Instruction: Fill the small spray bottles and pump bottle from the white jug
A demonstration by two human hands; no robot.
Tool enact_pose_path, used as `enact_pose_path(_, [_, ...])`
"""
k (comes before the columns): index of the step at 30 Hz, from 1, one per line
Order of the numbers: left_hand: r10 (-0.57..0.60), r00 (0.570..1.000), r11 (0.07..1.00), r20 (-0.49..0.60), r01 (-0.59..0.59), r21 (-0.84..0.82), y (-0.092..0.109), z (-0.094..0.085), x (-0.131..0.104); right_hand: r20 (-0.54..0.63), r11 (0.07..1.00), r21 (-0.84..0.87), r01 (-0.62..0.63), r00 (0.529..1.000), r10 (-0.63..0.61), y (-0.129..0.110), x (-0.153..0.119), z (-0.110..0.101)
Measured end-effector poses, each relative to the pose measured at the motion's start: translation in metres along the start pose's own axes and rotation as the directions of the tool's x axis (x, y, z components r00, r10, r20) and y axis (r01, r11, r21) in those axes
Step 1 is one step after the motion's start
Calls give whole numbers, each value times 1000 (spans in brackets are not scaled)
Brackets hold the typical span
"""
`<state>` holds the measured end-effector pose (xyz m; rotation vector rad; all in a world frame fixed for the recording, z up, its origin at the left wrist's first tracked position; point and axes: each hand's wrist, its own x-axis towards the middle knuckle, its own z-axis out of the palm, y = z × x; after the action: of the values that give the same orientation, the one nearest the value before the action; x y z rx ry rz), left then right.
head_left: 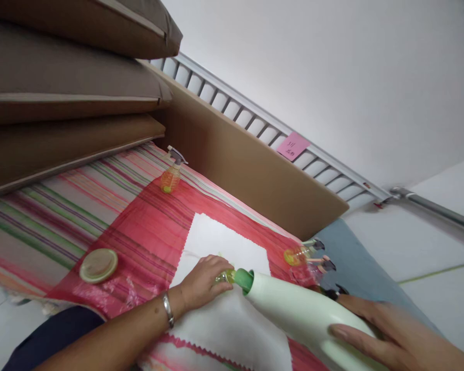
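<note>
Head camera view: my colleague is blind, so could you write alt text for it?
A right hand holds a large pale green bottle, its green neck at a small clear yellowish item in the left hand. Around them are white cloth, red cloth, an orange spray bottle and a round pale object.

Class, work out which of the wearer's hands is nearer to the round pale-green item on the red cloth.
Left. The left hand is over the white cloth, to the right of the round pale-green item; the right hand is much farther right, gripping the large bottle.
</note>
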<state>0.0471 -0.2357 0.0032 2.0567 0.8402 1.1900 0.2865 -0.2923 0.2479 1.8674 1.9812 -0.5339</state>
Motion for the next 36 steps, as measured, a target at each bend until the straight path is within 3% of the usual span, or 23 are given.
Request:
enact_pose_path(31, [1,1000,1000,-1,-1,2,0,0,0,-8,1000,19,19,1000,-19,-6,-1,-3])
enact_pose_path(33, [0,1000,1000,-2,0,8,-1,0,0,-75,999,35,21,997,-18,-8,-1,-1])
enact_pose_path(36, [-3,1000,1000,2,3,10,-1,1,0,-266,999,44,-2,964,14,-11,-1,5])
